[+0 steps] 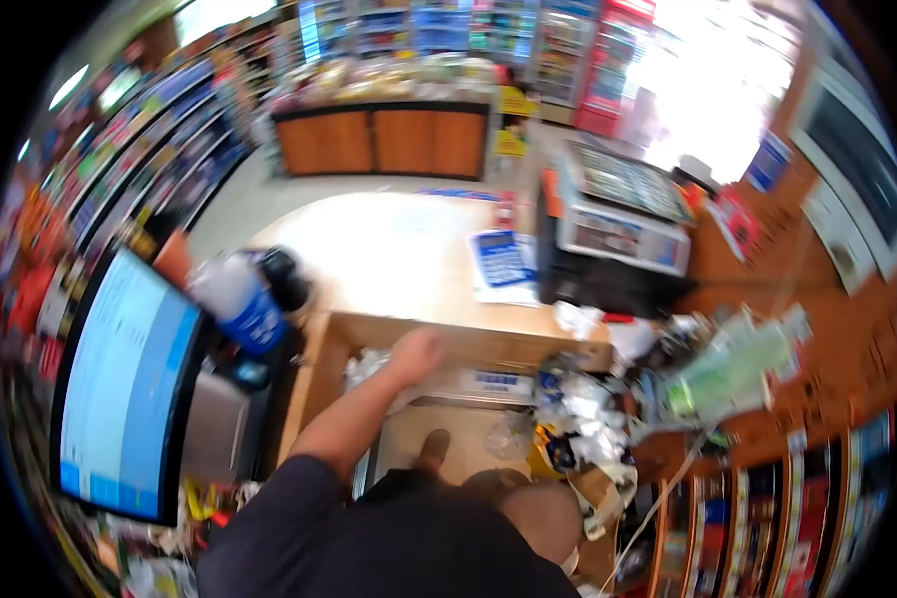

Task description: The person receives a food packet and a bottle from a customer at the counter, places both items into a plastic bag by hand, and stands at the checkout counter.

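My left hand [416,356], blurred by motion, is over the inner side of the counter, close to its wooden wall [458,341]. Its fingers are too smeared to tell whether they hold anything. Below and to the left of that hand lies crumpled clear plastic [367,367]. A pale box with dark markings [496,384] sits low against the wall, to the right of the hand. My right hand is out of view.
On the left stands a lit monitor [125,389], beside a blue-labelled container [239,304]. The counter top [379,244] carries a blue-and-white calculator [503,259]. To the right are a black machine with papers on it [618,224] and piled plastic bags [578,409].
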{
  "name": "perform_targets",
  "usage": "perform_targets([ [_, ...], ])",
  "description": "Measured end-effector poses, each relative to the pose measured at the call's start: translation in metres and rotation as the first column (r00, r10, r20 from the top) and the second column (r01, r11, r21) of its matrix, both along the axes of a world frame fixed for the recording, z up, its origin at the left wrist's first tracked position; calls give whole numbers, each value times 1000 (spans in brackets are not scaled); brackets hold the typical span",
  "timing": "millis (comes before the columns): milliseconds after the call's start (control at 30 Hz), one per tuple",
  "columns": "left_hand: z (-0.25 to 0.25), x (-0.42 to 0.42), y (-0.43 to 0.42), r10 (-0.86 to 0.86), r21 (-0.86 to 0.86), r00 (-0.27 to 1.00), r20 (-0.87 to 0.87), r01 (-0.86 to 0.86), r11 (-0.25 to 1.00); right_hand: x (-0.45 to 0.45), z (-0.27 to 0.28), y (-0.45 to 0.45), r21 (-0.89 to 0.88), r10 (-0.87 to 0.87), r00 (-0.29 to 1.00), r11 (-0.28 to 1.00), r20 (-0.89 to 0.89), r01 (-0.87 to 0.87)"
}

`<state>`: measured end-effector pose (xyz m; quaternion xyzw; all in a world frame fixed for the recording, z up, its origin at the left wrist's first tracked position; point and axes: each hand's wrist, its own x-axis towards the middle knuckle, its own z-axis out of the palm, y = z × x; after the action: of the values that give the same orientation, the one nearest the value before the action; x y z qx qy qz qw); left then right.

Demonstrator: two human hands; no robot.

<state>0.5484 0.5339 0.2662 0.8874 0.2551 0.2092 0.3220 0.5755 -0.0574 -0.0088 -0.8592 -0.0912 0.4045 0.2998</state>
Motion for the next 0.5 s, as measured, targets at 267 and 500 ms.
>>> perform_targets([
  [267, -15, 11, 129, 264, 12, 913, -311, -274, 962, 109, 56, 155, -44, 249, 968, 968, 7, -249],
  [500, 4, 16, 145, 150, 64, 873, -464, -136, 989, 122, 63, 210, -104, 289, 957, 951, -25, -290],
])
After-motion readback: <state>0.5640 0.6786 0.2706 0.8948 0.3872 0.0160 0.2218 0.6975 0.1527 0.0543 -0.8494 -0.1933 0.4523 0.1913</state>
